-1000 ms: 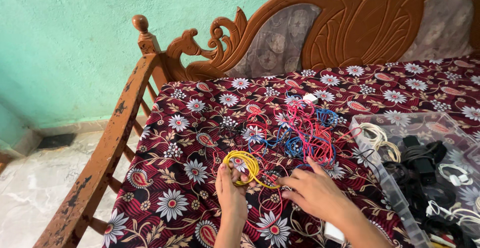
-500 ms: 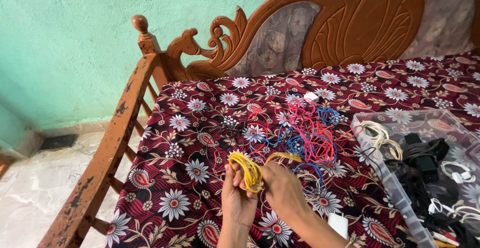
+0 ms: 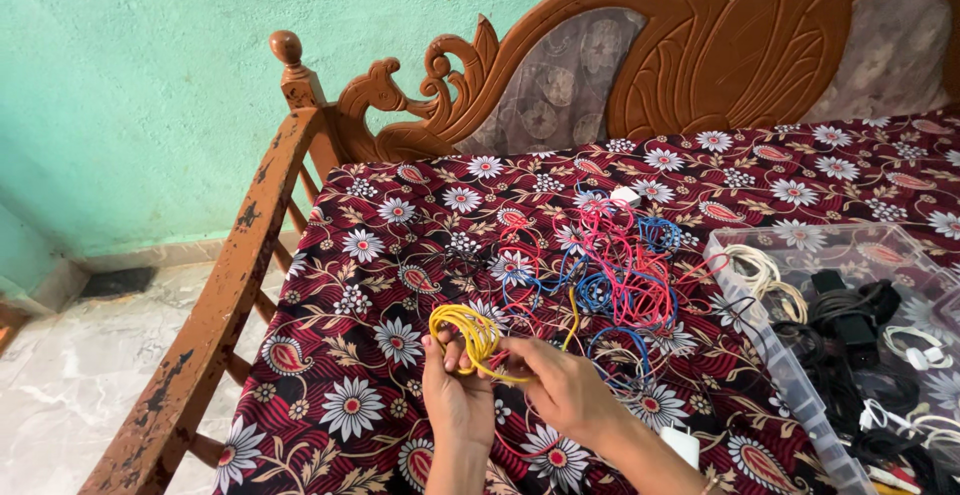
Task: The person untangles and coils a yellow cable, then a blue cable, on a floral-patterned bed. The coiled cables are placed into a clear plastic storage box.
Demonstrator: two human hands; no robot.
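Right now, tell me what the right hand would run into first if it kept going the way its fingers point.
The right hand points left toward the yellow wire coil it already pinches, so that comes first; just beyond is the left hand, also gripping the coil. Depth is unclear.

Yellow wire [image 3: 465, 332]. Red, pink, blue wire pile [image 3: 610, 265]. Dark red bedsheet [image 3: 400, 255], white flowers. Green wall [image 3: 130, 85]. Brown wood headboard [image 3: 640, 45].

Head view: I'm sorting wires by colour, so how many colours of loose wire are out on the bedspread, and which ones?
Yellow wire, coiled, held by left hand and right hand: 1
Red/pink wire tangle: 1
Blue wire: 1
Total: 3 colours; strands in the tangle cannot be counted.
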